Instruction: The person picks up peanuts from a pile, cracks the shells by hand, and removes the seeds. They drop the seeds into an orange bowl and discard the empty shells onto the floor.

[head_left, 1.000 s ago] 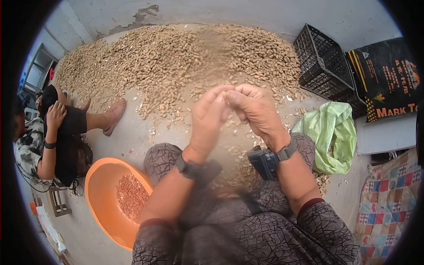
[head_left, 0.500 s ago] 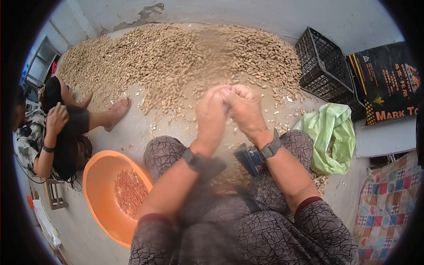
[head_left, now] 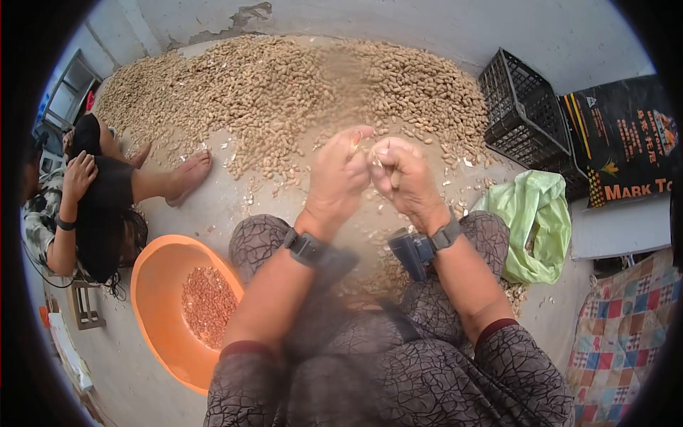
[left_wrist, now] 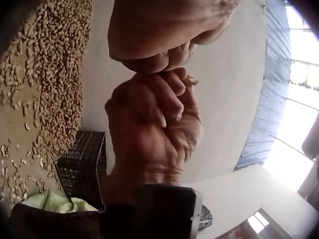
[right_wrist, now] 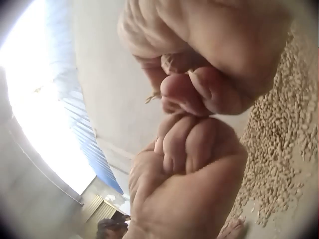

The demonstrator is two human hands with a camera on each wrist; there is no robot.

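Right hand: fingers curled, gripping a peanut pod. Left hand: fingers curled, close against the right; cannot tell if anything is in it. Judgement: squeeze lightly along the seam, thumbs close together, so kernels stay whole. Heap of peanuts beyond both hands. Orange tub left of left hand, nearer the body; left knee in between, so reach round. Green bag, black crate right of right hand.

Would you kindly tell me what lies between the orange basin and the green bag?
Between the basin and bag, the head view shows the left knee and right knee, with shells on the floor between them.
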